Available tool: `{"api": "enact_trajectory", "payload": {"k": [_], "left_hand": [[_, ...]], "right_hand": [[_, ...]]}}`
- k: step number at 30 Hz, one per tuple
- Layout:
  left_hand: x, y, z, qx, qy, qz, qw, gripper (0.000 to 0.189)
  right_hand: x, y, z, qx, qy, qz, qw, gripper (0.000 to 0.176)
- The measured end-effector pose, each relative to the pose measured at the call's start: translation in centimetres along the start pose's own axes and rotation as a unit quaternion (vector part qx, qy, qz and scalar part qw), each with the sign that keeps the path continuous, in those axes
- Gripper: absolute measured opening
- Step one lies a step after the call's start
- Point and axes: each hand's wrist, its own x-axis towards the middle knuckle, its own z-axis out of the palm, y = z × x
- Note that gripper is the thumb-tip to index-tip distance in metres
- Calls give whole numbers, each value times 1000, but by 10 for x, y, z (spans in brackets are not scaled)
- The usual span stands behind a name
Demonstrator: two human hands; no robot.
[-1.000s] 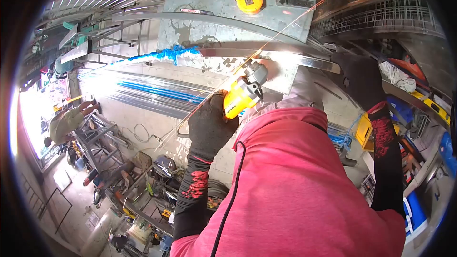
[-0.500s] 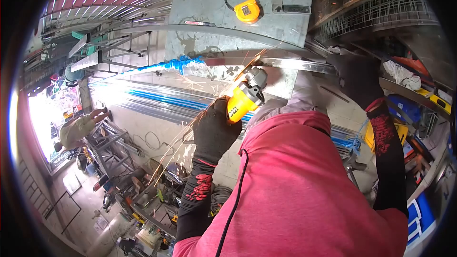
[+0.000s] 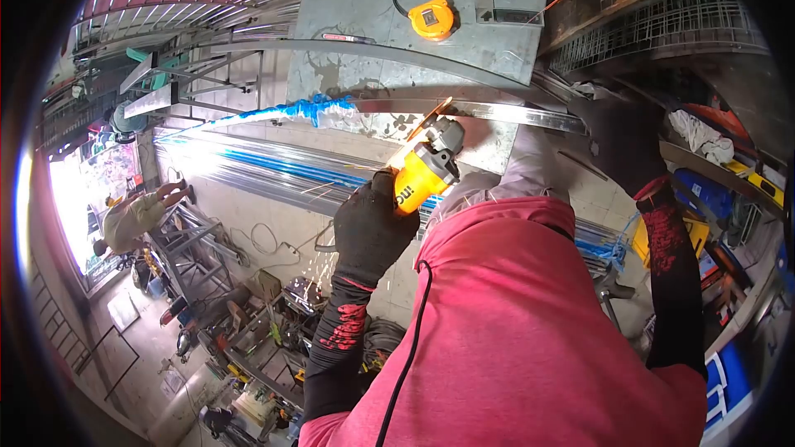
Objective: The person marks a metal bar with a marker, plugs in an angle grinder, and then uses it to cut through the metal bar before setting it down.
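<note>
My left hand (image 3: 373, 228), in a dark glove, is closed around a yellow angle grinder (image 3: 421, 178). The grinder's disc stands on edge against a shiny metal bar (image 3: 513, 113), and a few sparks fly down past my left forearm. Blue plastic wrap (image 3: 315, 109) clings to the bar's left part. My right hand (image 3: 621, 136), also gloved, is at the bar's right end with its fingers wrapped about it; the fingertips are hard to see in the dark.
A grey metal worktable (image 3: 397, 50) carries a yellow tape measure (image 3: 432, 18), a marker (image 3: 346, 38) and a long metal bar. Several metal profiles (image 3: 273, 167) lie below on the floor. A person (image 3: 137, 219) bends over metal frames (image 3: 195, 252) at left. Tools clutter the lower left.
The spark stream has thinned to a few short streaks. The grinder has barely shifted at the bar. At left, the other person has moved slightly.
</note>
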Motion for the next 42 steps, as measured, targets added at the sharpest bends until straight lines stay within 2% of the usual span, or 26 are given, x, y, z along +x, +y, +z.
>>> {"api": "enact_trajectory", "payload": {"k": [10,13,22,28,42], "left_hand": [[3,2,-4,-4,8,17,1000,53],[4,5,-8,3,-32,-22,999,54],[7,6,-11,6,-22,3,1000,52],[10,7,-13,8,-48,-7,999,49],[12,12,-21,-4,-62,-15,998,46]], "right_hand": [[-1,1,0,-4,-17,4,1000,31],[-1,2,0,6,-33,10,999,31],[1,-1,-3,3,-14,-3,1000,27],[1,-2,-5,3,-7,-10,1000,27],[3,-7,-10,11,-41,24,999,14]]}}
